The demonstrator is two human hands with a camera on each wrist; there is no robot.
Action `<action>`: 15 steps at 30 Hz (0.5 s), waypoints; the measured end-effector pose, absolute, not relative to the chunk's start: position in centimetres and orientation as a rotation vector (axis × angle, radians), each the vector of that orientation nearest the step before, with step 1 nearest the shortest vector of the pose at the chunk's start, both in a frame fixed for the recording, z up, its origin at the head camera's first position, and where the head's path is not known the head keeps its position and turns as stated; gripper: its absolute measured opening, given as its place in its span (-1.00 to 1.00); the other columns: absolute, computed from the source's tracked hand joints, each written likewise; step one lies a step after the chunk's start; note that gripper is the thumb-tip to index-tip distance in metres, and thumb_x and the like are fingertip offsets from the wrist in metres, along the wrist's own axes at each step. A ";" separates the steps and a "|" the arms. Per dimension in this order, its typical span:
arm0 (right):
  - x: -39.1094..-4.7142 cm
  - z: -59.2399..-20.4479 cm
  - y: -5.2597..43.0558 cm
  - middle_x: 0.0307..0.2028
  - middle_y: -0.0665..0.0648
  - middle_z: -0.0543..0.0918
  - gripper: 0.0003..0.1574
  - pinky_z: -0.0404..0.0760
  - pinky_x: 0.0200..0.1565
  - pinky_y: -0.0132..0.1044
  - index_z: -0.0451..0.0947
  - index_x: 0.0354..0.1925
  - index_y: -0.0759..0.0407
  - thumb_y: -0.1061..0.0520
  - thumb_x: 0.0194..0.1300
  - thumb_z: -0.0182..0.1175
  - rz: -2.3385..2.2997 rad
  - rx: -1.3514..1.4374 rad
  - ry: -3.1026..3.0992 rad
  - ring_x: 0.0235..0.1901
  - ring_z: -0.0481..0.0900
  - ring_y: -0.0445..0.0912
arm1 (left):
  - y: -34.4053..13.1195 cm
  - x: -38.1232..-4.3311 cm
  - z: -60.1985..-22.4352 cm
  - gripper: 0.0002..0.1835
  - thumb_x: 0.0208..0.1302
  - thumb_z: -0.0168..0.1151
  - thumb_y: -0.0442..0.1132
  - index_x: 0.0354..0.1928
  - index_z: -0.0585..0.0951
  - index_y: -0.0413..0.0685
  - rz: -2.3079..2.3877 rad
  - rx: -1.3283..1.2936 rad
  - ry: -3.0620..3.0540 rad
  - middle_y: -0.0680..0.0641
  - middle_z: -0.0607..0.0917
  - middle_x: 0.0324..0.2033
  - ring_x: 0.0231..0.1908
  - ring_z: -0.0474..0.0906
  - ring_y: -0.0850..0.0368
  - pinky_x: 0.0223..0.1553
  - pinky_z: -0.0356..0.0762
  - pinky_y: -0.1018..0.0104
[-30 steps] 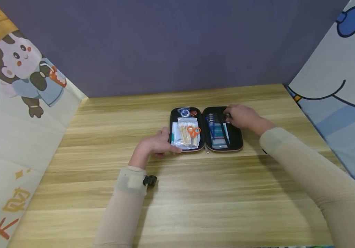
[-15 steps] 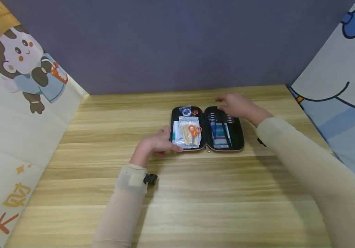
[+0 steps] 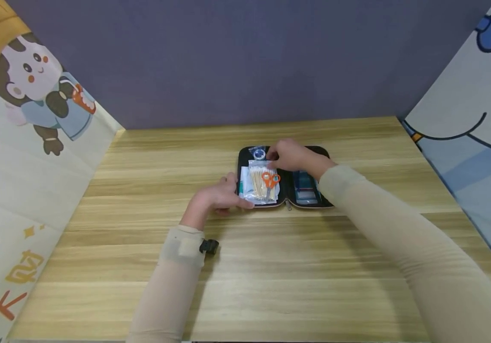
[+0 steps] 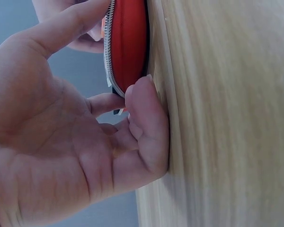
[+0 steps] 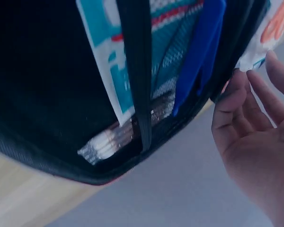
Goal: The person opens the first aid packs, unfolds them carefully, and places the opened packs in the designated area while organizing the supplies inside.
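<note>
A zippered case, black inside and red outside, lies open flat on the table. My left hand grips the near left corner of the case, its thumb over the rim and fingers along the side. My right hand reaches across the hinge, its loosely bent fingers at the upper right of the left half. In the right wrist view its thumb stands apart from the fingertips. That half holds a bag of cotton swabs, orange-handled scissors and a tape roll. A small red round item there is mostly hidden.
The right half of the case holds blue tweezers, a teal-and-white packet and a clear-wrapped bundle under a black strap. The wooden table meets a dark back wall and printed side panels.
My right hand has moved from the top of the right half, up off it, then left over the hinge to the left half. The left hand stays at its corner.
</note>
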State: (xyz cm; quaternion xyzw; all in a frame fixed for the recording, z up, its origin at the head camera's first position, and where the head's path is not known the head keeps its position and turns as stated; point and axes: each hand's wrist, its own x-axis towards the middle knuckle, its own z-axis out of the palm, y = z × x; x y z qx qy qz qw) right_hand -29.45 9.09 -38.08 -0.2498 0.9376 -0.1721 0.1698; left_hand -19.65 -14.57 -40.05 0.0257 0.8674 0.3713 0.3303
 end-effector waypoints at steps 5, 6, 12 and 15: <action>-29.2 -38.7 8.9 0.08 0.26 0.76 -0.53 0.68 0.11 -0.04 0.67 0.25 0.27 0.05 0.50 0.34 -0.556 -0.700 2.657 -0.02 0.68 0.05 | -14.5 -19.6 -40.1 0.22 0.24 0.55 0.07 0.65 -0.11 -0.09 0.967 0.055 2.264 -0.28 0.10 0.53 -0.17 0.50 -0.04 -0.21 0.76 0.21; -29.2 -38.8 8.9 0.04 0.26 0.76 -0.54 0.67 0.04 -0.07 0.67 0.23 0.28 0.06 0.50 0.33 -0.569 -0.698 2.655 -0.10 0.65 0.02 | -14.5 -19.6 -40.1 0.22 0.24 0.55 0.07 0.65 -0.11 -0.09 0.968 0.054 2.264 -0.28 0.09 0.53 -0.17 0.50 -0.04 -0.22 0.76 0.20; -29.0 -39.3 8.8 -0.18 0.19 0.71 -0.70 0.50 -0.20 -0.20 0.73 0.09 0.26 0.12 0.53 0.26 -0.585 -0.668 2.653 -0.36 0.48 -0.07 | -14.4 -19.6 -40.0 0.21 0.24 0.56 0.06 0.65 -0.10 -0.08 0.965 0.052 2.269 -0.28 0.10 0.52 -0.21 0.51 -0.04 -0.23 0.76 0.19; -28.9 -39.4 8.8 -0.11 0.22 0.73 -0.73 0.61 -0.10 -0.13 0.72 0.06 0.23 0.10 0.53 0.27 -0.569 -0.662 2.662 -0.23 0.57 -0.01 | -14.3 -19.6 -39.9 0.21 0.24 0.56 0.04 0.65 -0.09 -0.09 0.971 0.047 2.268 -0.29 0.09 0.52 -0.22 0.50 -0.03 -0.24 0.76 0.19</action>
